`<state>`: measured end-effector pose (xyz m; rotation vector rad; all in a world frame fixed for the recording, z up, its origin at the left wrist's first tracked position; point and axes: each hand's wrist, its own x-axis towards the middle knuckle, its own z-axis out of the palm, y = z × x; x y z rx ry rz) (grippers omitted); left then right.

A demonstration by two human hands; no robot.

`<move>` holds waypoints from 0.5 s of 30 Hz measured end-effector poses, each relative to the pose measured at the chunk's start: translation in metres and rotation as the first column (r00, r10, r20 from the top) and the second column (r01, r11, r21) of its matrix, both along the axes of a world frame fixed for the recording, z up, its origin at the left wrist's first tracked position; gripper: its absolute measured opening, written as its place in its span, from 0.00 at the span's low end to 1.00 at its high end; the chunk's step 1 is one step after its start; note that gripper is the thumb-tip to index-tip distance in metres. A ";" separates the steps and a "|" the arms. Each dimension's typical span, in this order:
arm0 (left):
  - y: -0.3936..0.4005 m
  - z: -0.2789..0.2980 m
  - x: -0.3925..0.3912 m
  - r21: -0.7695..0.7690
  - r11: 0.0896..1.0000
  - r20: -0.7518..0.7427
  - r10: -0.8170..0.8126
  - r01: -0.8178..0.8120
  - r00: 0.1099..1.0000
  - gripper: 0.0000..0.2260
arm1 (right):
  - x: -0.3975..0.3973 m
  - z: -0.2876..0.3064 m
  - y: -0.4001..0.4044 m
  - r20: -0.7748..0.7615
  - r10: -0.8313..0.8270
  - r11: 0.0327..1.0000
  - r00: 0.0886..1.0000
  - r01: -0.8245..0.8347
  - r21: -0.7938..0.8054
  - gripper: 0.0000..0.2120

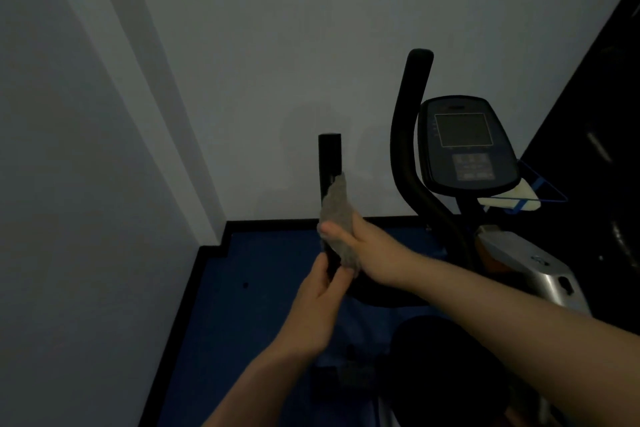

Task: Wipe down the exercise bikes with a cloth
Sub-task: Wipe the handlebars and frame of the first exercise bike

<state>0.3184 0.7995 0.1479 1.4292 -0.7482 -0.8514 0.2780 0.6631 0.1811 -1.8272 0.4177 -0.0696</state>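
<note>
A person's left hand grips the exercise bike's left handlebar low down while the right hand wraps a grey cloth around it; the loosely bunched cloth could slip off mid-stroke.

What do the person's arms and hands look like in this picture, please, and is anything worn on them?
Both arms are bare as far as the frame shows: no sleeves, gloves, watch, rings or bands can be seen on the left hand or the right hand. The light is dim, so finer marks cannot be told.
</note>
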 end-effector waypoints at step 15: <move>0.007 0.013 0.026 0.013 1.000 0.108 0.018 -0.019 0.994 0.16 | 0.018 0.016 -0.016 -0.063 -0.016 0.966 0.998 -0.001 -0.257 0.34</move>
